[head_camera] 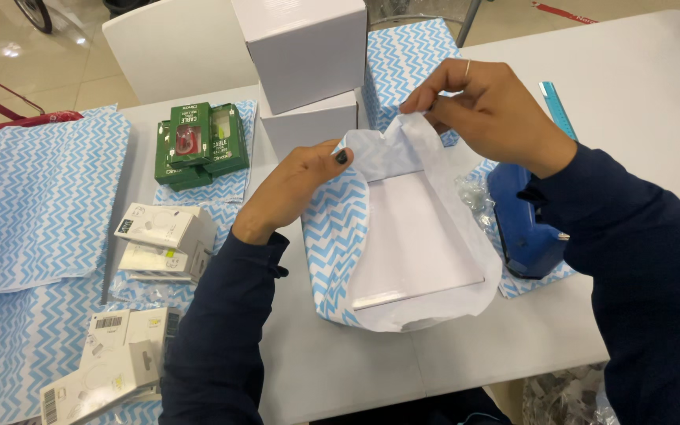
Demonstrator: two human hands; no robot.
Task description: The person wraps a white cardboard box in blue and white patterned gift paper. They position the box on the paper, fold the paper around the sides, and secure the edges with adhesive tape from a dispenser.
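Head view: both hands pinch the mailer bag's (332, 244) open mouth, left hand (293, 189) and right hand (489, 110) alike, its long axis running from fingertips toward the body.

A white table (639, 86) carries zigzag-patterned bags (33, 189), white boxes (308, 47), green packets (198, 142) and a blue dispenser (517, 220).

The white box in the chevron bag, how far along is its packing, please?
Done: the white box already lies inside the blue-and-white chevron bag. In hand: the left hand and right hand pinch the bag's open flap. Left: the bag is unsealed; two more white boxes sit stacked behind, beside flat bags.
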